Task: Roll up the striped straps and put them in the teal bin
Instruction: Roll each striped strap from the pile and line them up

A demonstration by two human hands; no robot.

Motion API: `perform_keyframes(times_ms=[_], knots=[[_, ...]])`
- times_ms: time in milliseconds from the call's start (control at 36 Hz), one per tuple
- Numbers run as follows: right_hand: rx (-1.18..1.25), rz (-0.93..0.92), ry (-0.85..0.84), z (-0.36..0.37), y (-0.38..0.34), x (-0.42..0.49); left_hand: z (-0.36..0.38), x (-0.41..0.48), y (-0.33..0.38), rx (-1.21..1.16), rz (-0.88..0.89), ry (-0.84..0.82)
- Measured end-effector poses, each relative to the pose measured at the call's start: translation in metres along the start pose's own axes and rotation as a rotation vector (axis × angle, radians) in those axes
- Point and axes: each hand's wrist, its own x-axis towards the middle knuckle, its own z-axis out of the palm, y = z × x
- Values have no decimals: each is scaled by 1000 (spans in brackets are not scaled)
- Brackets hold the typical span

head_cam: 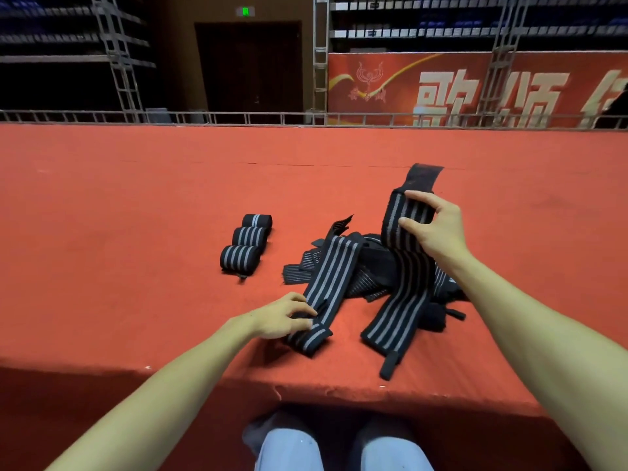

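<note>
Striped straps (pixel 370 261) lay piled on red carpeted platform (pixel 136 198); dim rm behind w/ truss (pixel 117 56), dark door (pixel 249 66), red banner (pixel 475 90). 3 rolled straps (pixel 246 244) sat left of pile. L hand (pixel 283 319), fingers curled, pinched near end of flat strap (pixel 331 277), long axis running away and rightward. R hand (pixel 435 229) gripped lifted strap (pixel 404 266), thumb and fingers round it, long axis near upright, lower end toward platform's near edge.

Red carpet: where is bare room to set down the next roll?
Bare left of the three rolled straps, and beyond them up to the railing. Crowded around the loose straps, gripped by the left hand and right hand.
</note>
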Motion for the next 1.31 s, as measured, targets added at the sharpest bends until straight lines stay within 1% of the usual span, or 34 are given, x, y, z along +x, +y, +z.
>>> perform_keyframes(times_ms=[28,111,306,444,500,639,806,889,944,1083,1194,1306], knots=[[-2,-2,-5,0,0,-1,2,3,2,72,-1,1],[-12,-4,-18,1,-1,-2,8,10,6,150,-10,76],[-11,17,-24,1,6,0,19,47,17,96,-75,336],[1,30,-32,0,14,3,3,79,34,21,-111,381],[8,36,-37,0,20,5,-10,94,45,16,-95,408],[28,69,-38,0,39,10,-37,134,66,-66,-88,405],[22,75,-18,-7,54,11,-50,157,76,-75,-99,556],[10,84,-17,-9,60,11,-51,153,73,-139,-77,528],[3,90,-19,-10,63,10,-52,147,70,-234,-55,471],[10,103,-45,-6,60,6,-56,122,67,-357,-48,320],[14,100,-54,-3,55,5,-69,106,67,-369,-48,206],[16,90,-50,-3,51,7,-88,96,75,-394,-53,137]])
